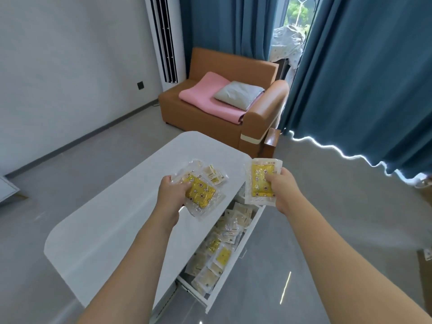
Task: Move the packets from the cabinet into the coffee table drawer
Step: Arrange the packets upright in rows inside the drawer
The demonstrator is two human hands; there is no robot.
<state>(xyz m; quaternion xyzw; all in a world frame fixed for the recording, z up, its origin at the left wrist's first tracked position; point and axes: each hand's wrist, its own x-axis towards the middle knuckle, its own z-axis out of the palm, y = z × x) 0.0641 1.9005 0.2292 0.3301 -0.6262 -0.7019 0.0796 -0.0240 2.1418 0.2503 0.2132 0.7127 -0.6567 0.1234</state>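
Already the open drawer (243, 232) of the white coffee table (131, 206) holds a loose heap of packets (219, 253), pale ones and a few yellow, so much of the moving looks done. What remains, as far as can be seen, is in the hands. The left hand (174, 187) grips a bundle of clear-wrapped yellow packets (198, 192) over the tabletop, just left of the drawer opening. The right hand (280, 185) pinches a single yellow packet (260, 181) upright above the drawer's far end. The cabinet is out of view, so I cannot tell whether more packets wait there.

The drawer is pulled out to the right of the table, its front panel (230, 277) the near-right edge to clear. Above it the air is free, and dropping straight down seems easy. The bare grey floor (315, 230) lies to the right, an orange sofa (233, 108) stands well beyond the table, and blue curtains (362, 78) hang at far right.
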